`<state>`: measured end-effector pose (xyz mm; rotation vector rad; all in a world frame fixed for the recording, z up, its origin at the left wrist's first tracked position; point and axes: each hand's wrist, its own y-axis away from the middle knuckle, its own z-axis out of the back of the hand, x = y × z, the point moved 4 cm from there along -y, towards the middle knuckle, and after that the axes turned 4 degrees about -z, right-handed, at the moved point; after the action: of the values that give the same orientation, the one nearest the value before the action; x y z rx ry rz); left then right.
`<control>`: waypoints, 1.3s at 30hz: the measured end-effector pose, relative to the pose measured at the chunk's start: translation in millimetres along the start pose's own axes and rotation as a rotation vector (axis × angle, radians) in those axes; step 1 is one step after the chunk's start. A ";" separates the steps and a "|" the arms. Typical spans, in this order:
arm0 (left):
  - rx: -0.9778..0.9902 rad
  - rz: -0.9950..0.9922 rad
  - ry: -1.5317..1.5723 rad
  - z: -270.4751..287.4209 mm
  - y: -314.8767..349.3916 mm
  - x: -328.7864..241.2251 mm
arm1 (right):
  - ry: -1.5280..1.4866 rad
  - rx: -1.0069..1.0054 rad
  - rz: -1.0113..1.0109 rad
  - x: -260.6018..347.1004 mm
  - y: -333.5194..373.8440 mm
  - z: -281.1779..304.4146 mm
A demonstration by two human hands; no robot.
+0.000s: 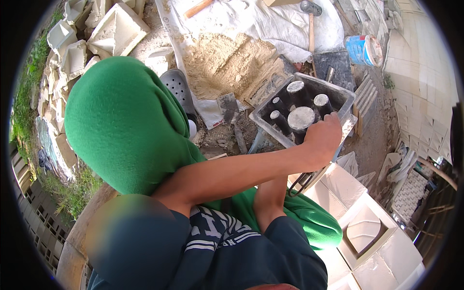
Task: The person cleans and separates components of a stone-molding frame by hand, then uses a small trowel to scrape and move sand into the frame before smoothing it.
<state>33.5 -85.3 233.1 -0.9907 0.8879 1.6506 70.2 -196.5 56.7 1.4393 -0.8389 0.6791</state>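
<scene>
Grey box [271,130] sits at two o'clock, dark cylinders [300,117] spaced off its three-o'clock wall; left hand [322,137] curls at its five-o'clock edge, grip unclear; right hand hidden, state untellable.

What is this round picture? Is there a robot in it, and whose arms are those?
No robot here, just a person with bare hands. A wide camera on their head looks down, which makes edges bend and gives the round shape. The big green bump is their trouser leg.

Their left hand is at a grey box with five dark, pale-topped posts inside. Its fingertips are hidden, so I can't tell if it grips anything. The right hand is hidden too.

Beyond the box, a sandy heap lies on a white sheet. Around it are a mallet, a blue bucket and pale blocks.
</scene>
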 end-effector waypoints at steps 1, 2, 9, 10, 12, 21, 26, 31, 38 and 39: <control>0.026 -0.030 -0.024 -8.2 3.0 -7.1 | 0.000 -0.025 0.002 2.0 3.4 8.7; 0.049 -0.034 -0.068 -18.7 7.6 -3.9 | -0.002 -0.032 -0.021 -8.5 3.1 10.1; 0.101 -0.130 -0.124 -55.0 21.3 -8.0 | 0.021 -0.115 -0.040 -16.3 8.9 40.8; 0.111 -0.137 -0.118 -58.3 22.9 -10.7 | 0.026 -0.125 -0.036 -13.1 5.7 44.2; 0.069 -0.166 -0.199 -60.5 25.5 -14.6 | 0.042 -0.134 -0.030 -10.4 0.5 47.2; 0.111 -0.216 -0.189 -59.8 11.4 -3.6 | 0.068 -0.137 -0.029 -13.4 -19.0 39.2; 0.137 -0.159 -0.100 -40.3 -14.2 9.9 | 0.077 -0.140 -0.016 -8.5 -27.1 35.6; 0.035 -0.116 -0.148 -11.4 -30.7 29.6 | 0.079 -0.133 -0.001 -10.3 -41.4 26.9; -0.031 0.074 -0.005 24.9 -34.4 75.0 | 0.092 -0.118 0.023 -8.2 -58.9 17.8; -0.082 0.086 0.046 27.1 -33.2 81.0 | 0.095 -0.118 0.032 -7.2 -63.7 16.4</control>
<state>44.7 -22.9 167.0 -1.0631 0.9101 1.7548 117.3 -214.8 14.0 1.2802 -0.8160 0.7054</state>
